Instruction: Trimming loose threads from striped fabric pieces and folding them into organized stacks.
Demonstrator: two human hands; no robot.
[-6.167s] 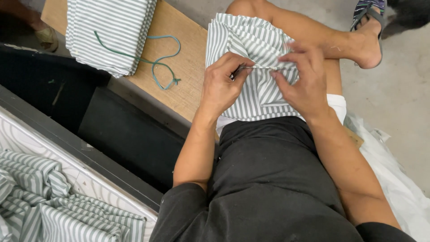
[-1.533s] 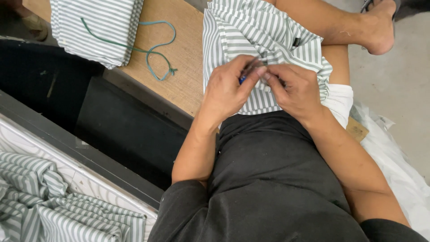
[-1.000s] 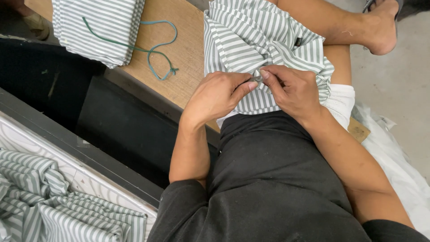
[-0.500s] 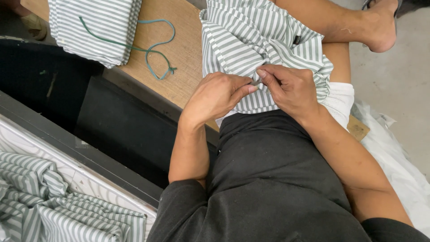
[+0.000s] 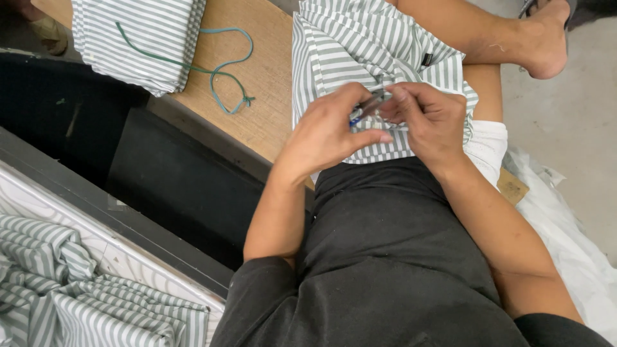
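A green-and-white striped garment (image 5: 360, 45) lies over my lap and the edge of a wooden bench (image 5: 267, 77). My left hand (image 5: 328, 132) grips a small metal tool with a blue part (image 5: 365, 108), held against the fabric. My right hand (image 5: 427, 119) pinches a fold of the striped cloth right at the tool's tip. Both hands meet at the middle of the garment. A small dark label (image 5: 427, 60) sits on the cloth just above my right hand.
A folded stack of striped cloth (image 5: 138, 38) tied with green cord (image 5: 218, 74) lies on the bench at the left. More striped fabric (image 5: 77, 289) is heaped at the lower left. White cloth (image 5: 565, 238) lies on the floor at the right, near my bare foot (image 5: 543, 38).
My hands have lifted slightly off the cloth, and the small metal tool now shows between my left fingers. The garment has shifted a little on my lap.
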